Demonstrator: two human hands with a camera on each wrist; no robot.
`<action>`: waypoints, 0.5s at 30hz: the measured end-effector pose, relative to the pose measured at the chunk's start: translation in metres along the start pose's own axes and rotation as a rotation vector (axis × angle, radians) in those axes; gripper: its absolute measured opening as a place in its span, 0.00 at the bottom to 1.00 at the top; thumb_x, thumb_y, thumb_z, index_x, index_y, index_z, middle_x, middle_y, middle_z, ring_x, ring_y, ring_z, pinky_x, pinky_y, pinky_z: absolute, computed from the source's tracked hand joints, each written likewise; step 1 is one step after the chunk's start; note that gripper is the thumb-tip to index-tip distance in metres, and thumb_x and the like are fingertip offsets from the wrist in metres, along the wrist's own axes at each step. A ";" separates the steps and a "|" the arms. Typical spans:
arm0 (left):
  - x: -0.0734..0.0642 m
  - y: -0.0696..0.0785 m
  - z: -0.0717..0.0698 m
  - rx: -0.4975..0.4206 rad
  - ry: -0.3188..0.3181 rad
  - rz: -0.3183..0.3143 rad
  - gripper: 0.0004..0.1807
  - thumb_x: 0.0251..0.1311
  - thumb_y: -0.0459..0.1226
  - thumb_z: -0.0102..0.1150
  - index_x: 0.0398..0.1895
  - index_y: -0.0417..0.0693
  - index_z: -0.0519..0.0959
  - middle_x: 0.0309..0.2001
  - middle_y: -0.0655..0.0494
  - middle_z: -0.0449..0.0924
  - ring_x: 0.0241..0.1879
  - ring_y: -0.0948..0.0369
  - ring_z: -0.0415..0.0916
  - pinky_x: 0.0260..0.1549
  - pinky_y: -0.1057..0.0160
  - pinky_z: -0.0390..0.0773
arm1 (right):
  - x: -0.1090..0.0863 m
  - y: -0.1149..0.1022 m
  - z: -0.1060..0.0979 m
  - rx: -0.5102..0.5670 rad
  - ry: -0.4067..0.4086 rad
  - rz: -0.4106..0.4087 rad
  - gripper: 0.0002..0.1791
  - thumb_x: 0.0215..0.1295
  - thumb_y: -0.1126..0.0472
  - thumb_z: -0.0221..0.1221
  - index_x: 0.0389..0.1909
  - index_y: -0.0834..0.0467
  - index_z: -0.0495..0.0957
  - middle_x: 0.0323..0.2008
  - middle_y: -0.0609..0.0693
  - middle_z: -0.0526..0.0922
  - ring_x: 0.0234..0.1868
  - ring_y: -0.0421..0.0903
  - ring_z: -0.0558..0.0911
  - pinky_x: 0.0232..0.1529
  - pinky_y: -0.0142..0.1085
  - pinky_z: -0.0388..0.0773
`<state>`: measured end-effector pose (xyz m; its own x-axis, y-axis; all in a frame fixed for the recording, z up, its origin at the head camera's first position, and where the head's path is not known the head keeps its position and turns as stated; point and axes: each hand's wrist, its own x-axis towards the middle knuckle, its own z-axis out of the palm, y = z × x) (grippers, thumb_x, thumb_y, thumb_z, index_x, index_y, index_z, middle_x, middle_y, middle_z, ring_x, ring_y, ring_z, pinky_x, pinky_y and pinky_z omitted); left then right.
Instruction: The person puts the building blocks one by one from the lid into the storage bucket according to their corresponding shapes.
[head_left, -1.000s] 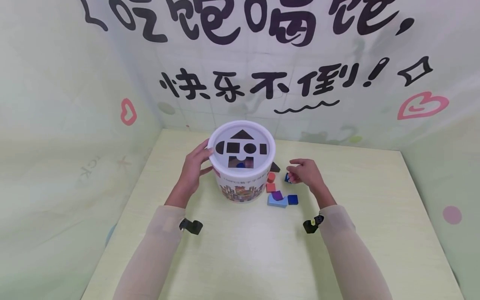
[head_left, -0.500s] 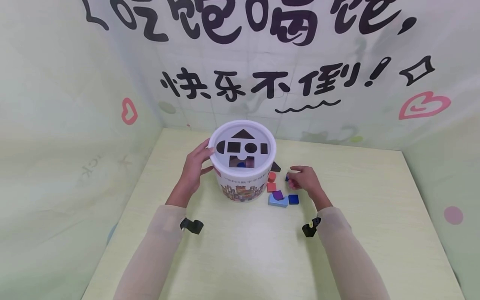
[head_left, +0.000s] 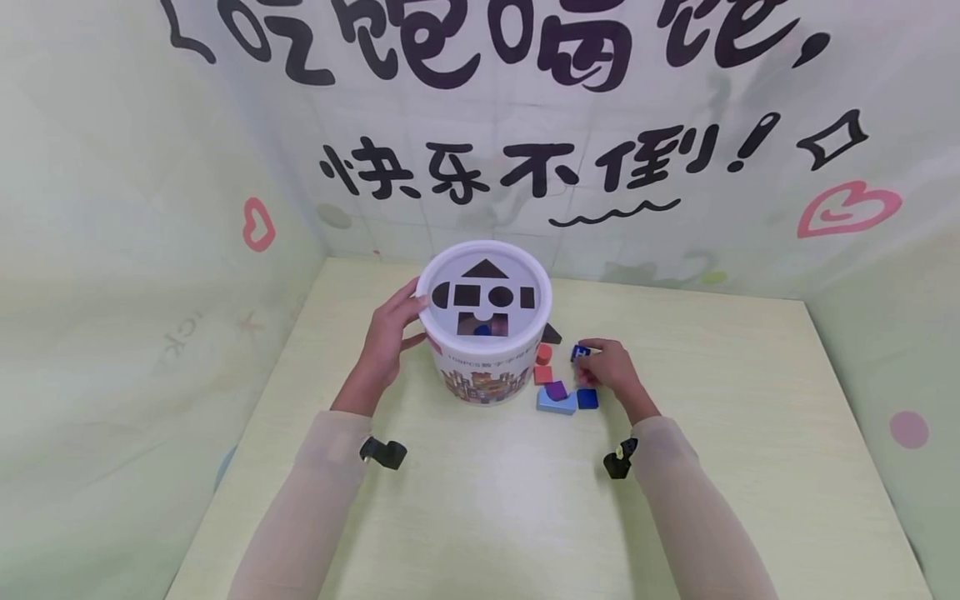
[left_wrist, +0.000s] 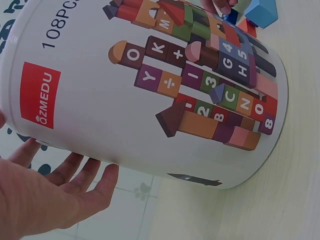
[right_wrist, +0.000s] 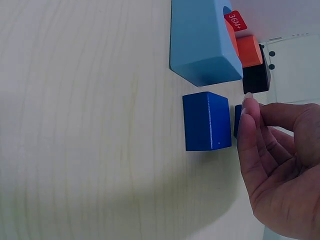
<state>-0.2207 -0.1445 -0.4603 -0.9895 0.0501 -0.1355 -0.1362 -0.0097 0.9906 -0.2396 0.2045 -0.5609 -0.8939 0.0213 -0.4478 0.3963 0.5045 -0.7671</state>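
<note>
A large white bucket (head_left: pixel 484 367) with a shape-cut lid (head_left: pixel 517 258) stands upright. My left hand (head_left: pixel 386 342) rests against its left side, thumb at the lid's rim, the other fingers spread along the wall; its fingers (left_wrist: pixel 87 180) also show in the left wrist view. To the bucket's right, my right hand (head_left: pixel 609 367) pinches a small blue block (head_left: pixel 581 352) that bears a white mark. In the right wrist view that block is mostly hidden behind the thumb and fingertips. Another dark blue block (right_wrist: pixel 206 121) lies just beside the hand.
Near the bucket lie a light blue block (head_left: pixel 555 405) with a curved notch, a purple block (head_left: pixel 556 390) on it, an orange-red cylinder (head_left: pixel 543 355), a red block (head_left: pixel 543 375) and a dark triangle (head_left: pixel 551 335). A printed curtain (head_left: pixel 480 200) rises behind the table (head_left: pixel 480 517).
My right hand has come slightly down and turned; the small blue block in its fingers now shows its marked face. My left hand and the bucket stay where they were.
</note>
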 end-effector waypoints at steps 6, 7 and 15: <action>-0.001 0.001 0.000 -0.008 0.004 -0.001 0.29 0.66 0.44 0.51 0.72 0.57 0.65 0.68 0.51 0.69 0.63 0.51 0.69 0.58 0.42 0.73 | 0.000 0.001 0.002 -0.008 0.009 0.008 0.26 0.67 0.65 0.55 0.66 0.61 0.69 0.25 0.54 0.80 0.21 0.43 0.80 0.25 0.32 0.82; -0.001 0.001 0.000 -0.007 0.004 0.000 0.29 0.66 0.44 0.51 0.72 0.57 0.65 0.68 0.51 0.69 0.63 0.51 0.69 0.58 0.42 0.73 | 0.000 0.001 0.002 -0.008 0.010 0.007 0.26 0.67 0.65 0.56 0.66 0.61 0.68 0.24 0.54 0.80 0.20 0.43 0.80 0.25 0.32 0.82; -0.002 0.000 -0.001 0.007 -0.006 0.003 0.29 0.67 0.45 0.50 0.72 0.58 0.65 0.68 0.52 0.68 0.64 0.51 0.68 0.59 0.41 0.72 | 0.002 0.001 0.005 -0.012 0.019 0.015 0.26 0.67 0.65 0.56 0.65 0.62 0.68 0.25 0.56 0.81 0.20 0.43 0.80 0.25 0.32 0.83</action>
<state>-0.2191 -0.1457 -0.4603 -0.9896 0.0558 -0.1326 -0.1330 -0.0034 0.9911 -0.2396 0.2011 -0.5648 -0.8918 0.0456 -0.4501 0.4073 0.5144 -0.7547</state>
